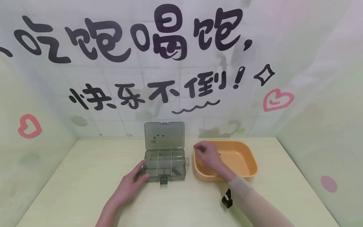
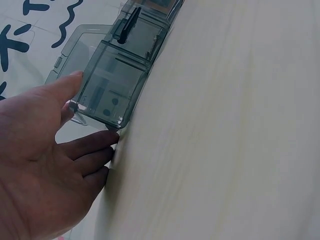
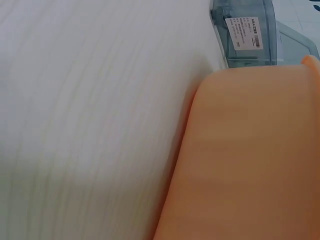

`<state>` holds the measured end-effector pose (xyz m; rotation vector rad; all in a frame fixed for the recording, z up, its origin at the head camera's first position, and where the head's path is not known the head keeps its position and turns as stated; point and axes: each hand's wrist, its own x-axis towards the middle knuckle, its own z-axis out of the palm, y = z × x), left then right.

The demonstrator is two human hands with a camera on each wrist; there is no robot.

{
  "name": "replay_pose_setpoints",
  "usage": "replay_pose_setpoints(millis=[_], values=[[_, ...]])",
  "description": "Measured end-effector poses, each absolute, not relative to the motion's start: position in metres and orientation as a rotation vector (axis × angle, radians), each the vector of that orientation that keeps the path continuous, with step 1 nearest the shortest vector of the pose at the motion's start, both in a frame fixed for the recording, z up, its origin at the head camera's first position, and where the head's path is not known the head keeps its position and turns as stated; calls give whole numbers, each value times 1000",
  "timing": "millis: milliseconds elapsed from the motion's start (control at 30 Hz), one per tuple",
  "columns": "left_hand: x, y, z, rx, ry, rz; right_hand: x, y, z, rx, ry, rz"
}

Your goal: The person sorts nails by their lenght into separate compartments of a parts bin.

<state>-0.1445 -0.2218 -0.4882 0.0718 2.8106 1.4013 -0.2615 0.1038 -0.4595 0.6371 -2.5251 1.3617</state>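
A grey see-through compartment box [image 1: 151, 171] stands with its lid [image 1: 165, 135] raised at the back. Several thin metal pieces that look like screws [image 1: 176, 171] lie in its front right compartment. My left hand [image 1: 131, 184] touches the box's left end, thumb at the front corner and fingers along the side. In the left wrist view its fingers [image 2: 92, 145] are nearly straight. Over the left rim of an orange basin [image 1: 238, 157] is my right hand [image 1: 209, 155], with bent fingers. Whether anything is pinched there cannot be made out. The right wrist view hides this hand.
A small dark piece [image 1: 219, 154] shows inside the basin beside the right hand. Clear latches [image 1: 164, 179] stick out from the box's front and right side. A wall [image 1: 181, 94] with black lettering rises behind the pale wood table [image 1: 175, 205]. A black wrist mount [image 1: 227, 199] hangs under the right sleeve.
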Motion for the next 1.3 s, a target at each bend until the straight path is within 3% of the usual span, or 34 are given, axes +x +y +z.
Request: replay_pose_setpoints(millis=[367, 1000, 1300], values=[[-143, -222, -487, 71, 2797, 1410, -277, 116, -462, 522, -2710, 1367], [-143, -222, -488, 76, 2786, 1420, -289, 133, -474, 712, -2827, 1124], [-142, -221, -484, 65, 2789, 1406, -289, 133, -477, 649, -2871, 1094]])
